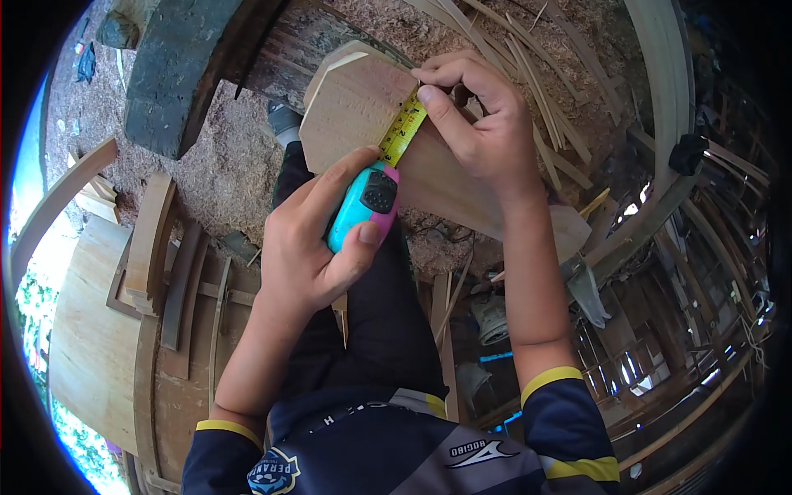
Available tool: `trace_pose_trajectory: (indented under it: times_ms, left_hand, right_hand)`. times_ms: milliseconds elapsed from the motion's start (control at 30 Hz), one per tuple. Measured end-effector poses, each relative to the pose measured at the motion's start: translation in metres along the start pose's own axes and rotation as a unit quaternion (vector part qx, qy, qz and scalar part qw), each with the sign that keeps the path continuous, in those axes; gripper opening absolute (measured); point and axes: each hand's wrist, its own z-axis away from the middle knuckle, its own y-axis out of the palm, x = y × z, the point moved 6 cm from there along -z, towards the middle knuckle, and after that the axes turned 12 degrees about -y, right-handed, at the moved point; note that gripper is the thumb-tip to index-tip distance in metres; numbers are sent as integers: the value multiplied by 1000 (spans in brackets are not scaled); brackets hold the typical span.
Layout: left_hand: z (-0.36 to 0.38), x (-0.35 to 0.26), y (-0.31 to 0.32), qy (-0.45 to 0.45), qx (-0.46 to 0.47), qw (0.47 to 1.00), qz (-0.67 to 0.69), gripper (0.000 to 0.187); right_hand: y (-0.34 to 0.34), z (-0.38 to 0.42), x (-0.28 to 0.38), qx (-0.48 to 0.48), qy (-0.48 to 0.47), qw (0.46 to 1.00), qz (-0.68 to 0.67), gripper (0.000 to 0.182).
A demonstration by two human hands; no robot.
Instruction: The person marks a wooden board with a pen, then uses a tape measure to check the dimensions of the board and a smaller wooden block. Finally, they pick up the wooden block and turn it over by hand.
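Observation:
My left hand (309, 227) is wrapped round a turquoise and pink tape measure (353, 210), its index finger reaching along to the blade. A short stretch of yellow blade (402, 132) lies across a flat wooden board (351, 111) with cut corners. At the board's far edge my right hand (483, 111) pinches the blade's end between thumb and fingers. The board runs on to the lower right under my right forearm, and a second piece's edge shows behind its upper left end. The exact tip of the blade is hidden by my fingers.
A dark, thick timber (177, 78) stands at the upper left. Thin wood strips (544, 99) lie over sawdust at the upper right. Curved wooden pieces (148, 239) rest on a plywood sheet (95, 330) at the left. A long curved beam (664, 74) rises at the right.

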Motion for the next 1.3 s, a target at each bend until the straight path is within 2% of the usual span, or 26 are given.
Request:
trace_pose_trajectory:
  times_ms: [533, 600, 733, 800, 900, 1133, 1300]
  left_hand:
    - [3, -1, 3, 6, -12, 1000, -20, 66]
    - [7, 0, 4, 6, -11, 999, -33, 68]
    - [26, 18, 10, 20, -41, 998, -34, 76]
    - [29, 20, 12, 28, -59, 997, -35, 79]
    - [33, 19, 18, 24, -78, 996, -43, 82]
    - [25, 18, 18, 27, -93, 995, -23, 84]
    - [11, 14, 17, 42, -91, 995, -12, 82]
  right_hand:
    - [-1, 0, 2, -17, 6, 1000, 11, 9]
    - [2, 0, 2, 8, 31, 999, 5, 8]
    - [11, 2, 4, 37, 21, 999, 32, 8]
    - [13, 5, 7, 7, -35, 999, 33, 9]
    - [13, 7, 6, -1, -10, 1000, 14, 9]
    - [7, 6, 6, -8, -45, 998, 50, 9]
    - [-3, 5, -3, -43, -9, 998, 54, 7]
